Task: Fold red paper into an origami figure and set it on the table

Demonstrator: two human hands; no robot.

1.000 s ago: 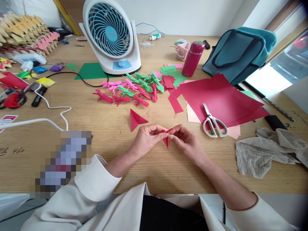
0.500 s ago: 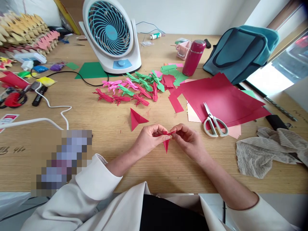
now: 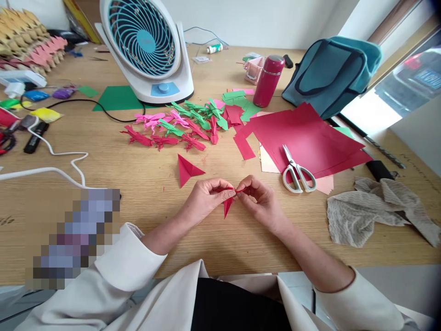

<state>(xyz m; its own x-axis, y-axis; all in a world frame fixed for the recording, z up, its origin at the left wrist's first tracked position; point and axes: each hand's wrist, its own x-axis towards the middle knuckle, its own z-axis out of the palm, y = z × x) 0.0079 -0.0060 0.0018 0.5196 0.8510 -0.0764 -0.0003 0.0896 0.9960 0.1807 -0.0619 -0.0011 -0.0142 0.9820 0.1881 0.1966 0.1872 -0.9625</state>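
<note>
Both my hands pinch one small red folded paper piece (image 3: 228, 205) just above the wooden table (image 3: 138, 184). My left hand (image 3: 206, 201) grips its left side with closed fingers. My right hand (image 3: 261, 201) pinches its upper right tip. The piece's pointed end hangs down between the hands. A red folded triangle (image 3: 187, 169) lies on the table just beyond my left hand. Farther back lies a cluster of finished red, pink and green origami figures (image 3: 179, 127).
Red paper sheets (image 3: 306, 138) with white-handled scissors (image 3: 295, 171) on them lie at the right. A grey cloth (image 3: 372, 212) lies near the right edge. A white and blue fan (image 3: 148, 50), a red flask (image 3: 268, 80), a teal bag (image 3: 330, 73) and a white cable (image 3: 51, 161) stand around.
My hands kept working the small red piece, with its tip now pointing down and slightly left. The view has shifted a little to the right, so everything sits further left in frame.
</note>
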